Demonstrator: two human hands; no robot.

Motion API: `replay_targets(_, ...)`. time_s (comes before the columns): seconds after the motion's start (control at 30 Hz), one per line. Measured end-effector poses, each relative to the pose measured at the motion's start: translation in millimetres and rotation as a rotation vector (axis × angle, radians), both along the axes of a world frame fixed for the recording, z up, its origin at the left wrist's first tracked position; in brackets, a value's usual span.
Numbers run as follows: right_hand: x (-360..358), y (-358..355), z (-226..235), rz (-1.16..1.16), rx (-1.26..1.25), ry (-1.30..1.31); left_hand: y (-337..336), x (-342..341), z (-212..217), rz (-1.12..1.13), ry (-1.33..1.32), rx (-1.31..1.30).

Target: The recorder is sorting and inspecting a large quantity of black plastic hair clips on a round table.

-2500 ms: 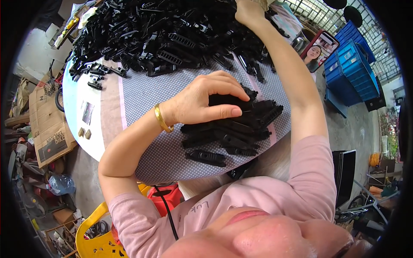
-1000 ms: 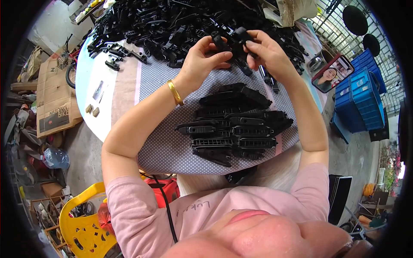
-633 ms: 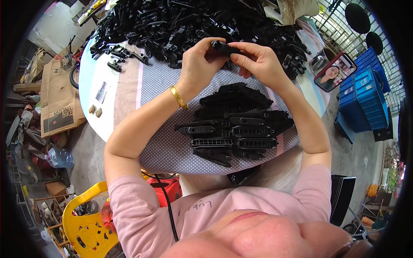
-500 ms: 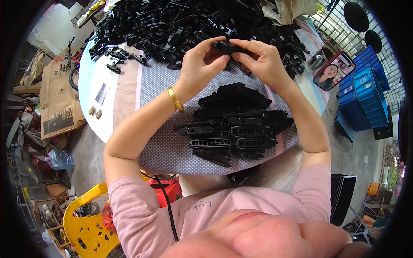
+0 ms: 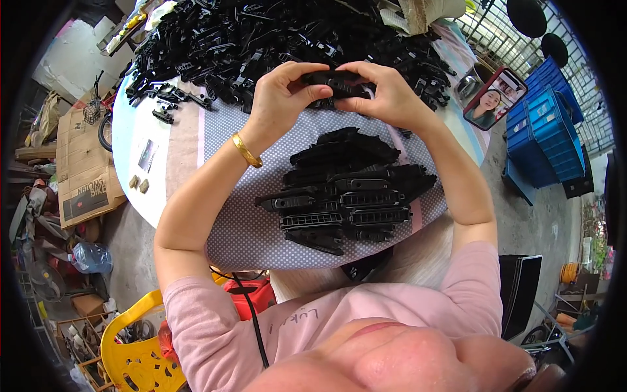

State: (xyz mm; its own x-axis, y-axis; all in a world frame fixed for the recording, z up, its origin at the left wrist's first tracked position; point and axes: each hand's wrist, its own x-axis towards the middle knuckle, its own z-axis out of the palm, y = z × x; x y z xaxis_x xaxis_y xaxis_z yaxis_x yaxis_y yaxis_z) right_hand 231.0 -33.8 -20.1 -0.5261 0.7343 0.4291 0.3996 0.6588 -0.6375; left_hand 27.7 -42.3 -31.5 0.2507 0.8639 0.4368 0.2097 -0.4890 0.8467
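Between both hands I hold an elongated black plastic part (image 5: 343,83) above the far half of the table. My left hand (image 5: 277,98) is closed on its left end, with the thumb at the near side. On its right end, the fingers and thumb of my right hand (image 5: 388,98) pinch it. Fingers hide part of its ends. Behind my hands spreads a big heap of loose black plastic parts (image 5: 261,39). Nearer to me, a stack of similar long black parts (image 5: 346,186) lies in rough rows on the dotted cloth (image 5: 228,222).
A few black parts (image 5: 173,101) lie apart at the left. Two small brown lumps (image 5: 138,183) sit near the table's left edge. A phone (image 5: 495,99) showing a person stands at the right. Blue crates (image 5: 542,137) and a yellow chair (image 5: 134,356) flank the table.
My hands have moved a little apart, and the black part between them now lies more level with more of it showing. The whole view has shifted slightly.
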Motion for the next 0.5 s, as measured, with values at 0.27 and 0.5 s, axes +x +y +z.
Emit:
replay_targets(0.27, 1.4, -6.6, 5.1, -0.095, 0.12, -0.047, -4.7, 1.7, 8.6, 0.022, 0.128, 0.172)
replay_targets(0.5, 31.3, 58.4, 41.7, 0.032, -0.35, 0.133, -26.6, 8.8, 20.1, -0.364, -0.17, -0.151)
